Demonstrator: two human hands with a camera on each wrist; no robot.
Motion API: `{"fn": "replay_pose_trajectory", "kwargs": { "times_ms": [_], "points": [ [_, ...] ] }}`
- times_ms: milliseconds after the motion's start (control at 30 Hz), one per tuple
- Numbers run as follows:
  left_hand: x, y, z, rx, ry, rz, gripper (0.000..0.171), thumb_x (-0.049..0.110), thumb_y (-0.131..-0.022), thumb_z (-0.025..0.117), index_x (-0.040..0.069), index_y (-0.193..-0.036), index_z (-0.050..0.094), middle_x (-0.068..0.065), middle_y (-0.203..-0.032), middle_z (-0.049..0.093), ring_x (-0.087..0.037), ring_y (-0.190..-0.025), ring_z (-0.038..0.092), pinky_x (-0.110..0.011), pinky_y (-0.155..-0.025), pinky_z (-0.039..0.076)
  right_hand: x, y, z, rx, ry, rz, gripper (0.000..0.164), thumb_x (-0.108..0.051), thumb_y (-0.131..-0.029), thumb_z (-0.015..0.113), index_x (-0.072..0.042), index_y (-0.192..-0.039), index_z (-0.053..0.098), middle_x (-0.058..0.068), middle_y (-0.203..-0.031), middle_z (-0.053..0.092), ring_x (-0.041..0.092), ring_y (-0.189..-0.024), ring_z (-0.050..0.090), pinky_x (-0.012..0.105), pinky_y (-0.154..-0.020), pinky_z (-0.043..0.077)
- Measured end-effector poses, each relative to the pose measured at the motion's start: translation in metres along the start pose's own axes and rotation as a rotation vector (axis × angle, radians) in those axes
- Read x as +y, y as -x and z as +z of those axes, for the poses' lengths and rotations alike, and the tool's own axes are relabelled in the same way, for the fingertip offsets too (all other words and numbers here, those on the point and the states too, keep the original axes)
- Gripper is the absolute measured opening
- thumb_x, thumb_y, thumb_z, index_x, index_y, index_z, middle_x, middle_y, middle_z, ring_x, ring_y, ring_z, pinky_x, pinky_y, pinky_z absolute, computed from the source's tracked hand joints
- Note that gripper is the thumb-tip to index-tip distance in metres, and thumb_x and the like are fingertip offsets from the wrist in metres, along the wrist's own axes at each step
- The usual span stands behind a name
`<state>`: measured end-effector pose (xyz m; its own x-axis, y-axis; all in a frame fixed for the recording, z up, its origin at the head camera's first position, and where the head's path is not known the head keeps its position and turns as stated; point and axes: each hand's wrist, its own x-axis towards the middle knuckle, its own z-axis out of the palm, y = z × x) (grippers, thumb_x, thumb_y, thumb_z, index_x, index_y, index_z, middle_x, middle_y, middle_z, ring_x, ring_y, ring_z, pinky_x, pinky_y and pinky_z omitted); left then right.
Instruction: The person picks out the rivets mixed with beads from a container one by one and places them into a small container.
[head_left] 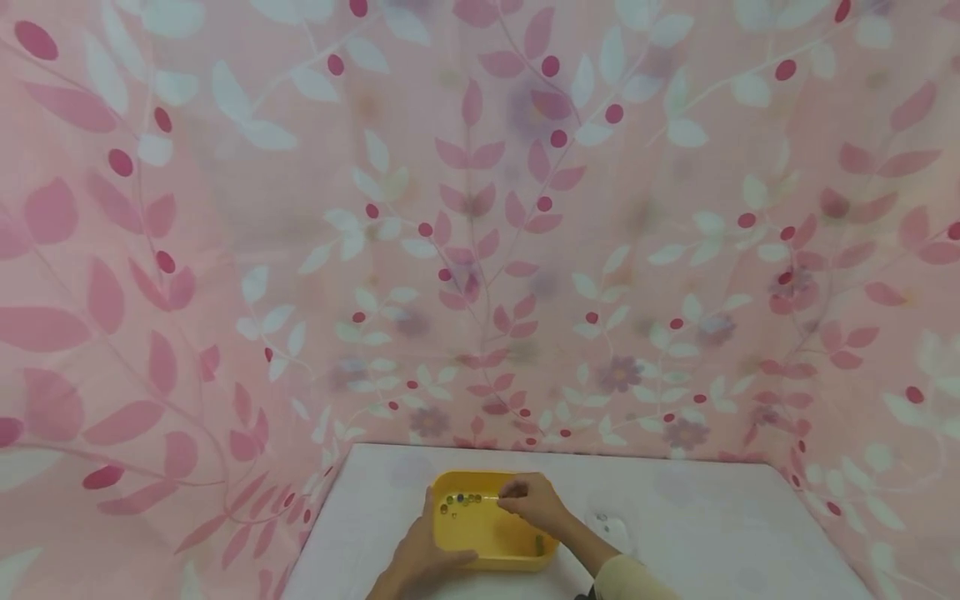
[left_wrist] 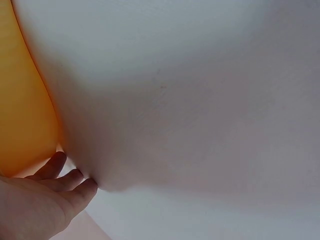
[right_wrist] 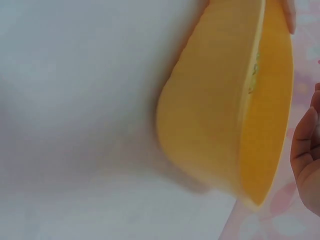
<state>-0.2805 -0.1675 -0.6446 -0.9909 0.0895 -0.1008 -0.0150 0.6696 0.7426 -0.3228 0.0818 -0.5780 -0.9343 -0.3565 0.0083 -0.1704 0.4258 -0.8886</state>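
A yellow plastic basin (head_left: 487, 562) stands on the white table. My left hand (head_left: 420, 546) grips its near left corner, fingers along the left wall and thumb along the near side. In the left wrist view, fingertips (left_wrist: 90, 185) touch the table beside the basin. Several small round glass marbles (head_left: 460, 498) lie along the far left of the basin floor. My right hand (head_left: 534, 500) is over the basin's right half, its fingers curled together. Whether something small is between them cannot be made out. A thin white streak shows beside its fingertips.
A clear dish (head_left: 615, 529) with small shiny pieces stands on the table (head_left: 712, 525) right of the basin. A small dark green thing (head_left: 539, 545) shows at the basin's near right. Pink leaf-patterned cloth (head_left: 480, 250) surrounds the table's back and sides.
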Motion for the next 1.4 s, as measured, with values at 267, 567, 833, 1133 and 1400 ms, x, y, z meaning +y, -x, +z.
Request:
{"fn": "replay_pose_trajectory", "kwargs": {
  "times_ms": [267, 567, 833, 1133, 1400],
  "points": [
    [-0.005, 0.005, -0.001, 0.02, -0.029, 0.024, 0.146, 0.064, -0.061, 0.085, -0.001, -0.156, -0.004, -0.027, -0.133, 0.055, -0.031, -0.11, 0.06, -0.054, -0.09, 0.049, 0.011, 0.013, -0.021, 0.012, 0.01, 0.023, 0.017, -0.018, -0.087, 0.075, -0.002, -0.093, 0.073, 0.003, -0.079, 0.071, 0.012, -0.067, 0.058, 0.023, -0.056, 0.05],
    [-0.008, 0.005, -0.001, 0.018, -0.027, 0.011, 0.146, 0.064, -0.06, 0.085, 0.0, -0.156, -0.004, -0.024, -0.13, 0.057, -0.028, -0.107, 0.06, -0.053, -0.09, 0.049, 0.014, 0.023, -0.042, 0.059, -0.013, 0.054, 0.022, -0.018, -0.088, 0.074, 0.001, -0.099, 0.072, 0.003, -0.084, 0.071, 0.013, -0.071, 0.06, 0.025, -0.06, 0.053],
    [-0.003, 0.006, 0.002, -0.011, -0.006, 0.034, 0.145, 0.064, -0.061, 0.084, 0.001, -0.157, -0.006, -0.02, -0.13, 0.058, -0.022, -0.103, 0.058, -0.051, -0.089, 0.049, 0.026, 0.043, -0.072, 0.116, 0.043, 0.109, 0.019, -0.019, -0.087, 0.075, -0.002, -0.096, 0.072, 0.003, -0.083, 0.071, 0.014, -0.068, 0.058, 0.024, -0.056, 0.05],
    [-0.003, -0.001, 0.001, 0.037, 0.0, 0.023, 0.144, 0.065, -0.058, 0.085, 0.012, -0.158, -0.004, -0.021, -0.135, 0.055, -0.031, -0.112, 0.06, -0.056, -0.092, 0.048, 0.035, 0.051, -0.101, 0.243, 0.09, 0.157, 0.017, -0.021, -0.085, 0.078, -0.007, -0.092, 0.072, 0.003, -0.085, 0.072, 0.017, -0.074, 0.064, 0.03, -0.062, 0.055],
    [-0.003, 0.002, 0.002, 0.048, 0.01, 0.019, 0.145, 0.065, -0.058, 0.086, 0.008, -0.158, -0.002, -0.026, -0.139, 0.052, -0.037, -0.119, 0.058, -0.06, -0.096, 0.046, 0.049, 0.07, -0.114, 0.272, 0.204, 0.145, 0.011, -0.015, -0.082, 0.078, -0.007, -0.087, 0.072, 0.002, -0.084, 0.072, 0.011, -0.072, 0.064, 0.023, -0.061, 0.052]
  ]
}}
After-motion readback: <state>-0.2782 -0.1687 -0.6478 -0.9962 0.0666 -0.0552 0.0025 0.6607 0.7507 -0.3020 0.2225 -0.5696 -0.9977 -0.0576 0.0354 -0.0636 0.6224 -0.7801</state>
